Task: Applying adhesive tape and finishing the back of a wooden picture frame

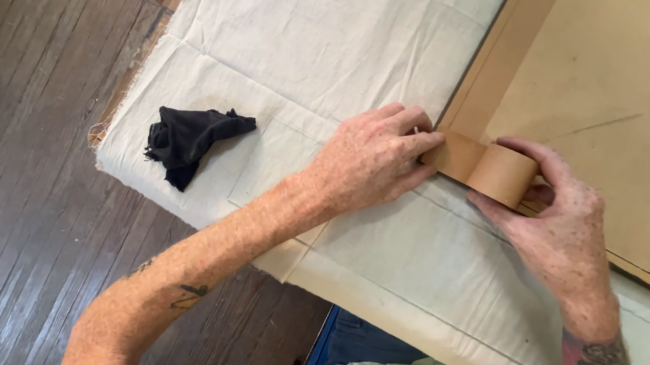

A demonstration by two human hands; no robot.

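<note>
I see a dark wooden plank floor (4,155) on the left, worn and faintly glossy under soft daylight. A table (127,83) covered by a pale creased cloth (315,31) fills the rest, its wooden edge showing at the left.

A roll of brown paper tape (504,175) is being held on its edge just right of the frame's centre, gripped from the right. A short length of tape (454,155) is being drawn leftward from it and is being pressed flat at its free end. The strip is being laid across the lower left corner of a brown backing board (622,91), which is lying flat in the upper right of the frame.
</note>
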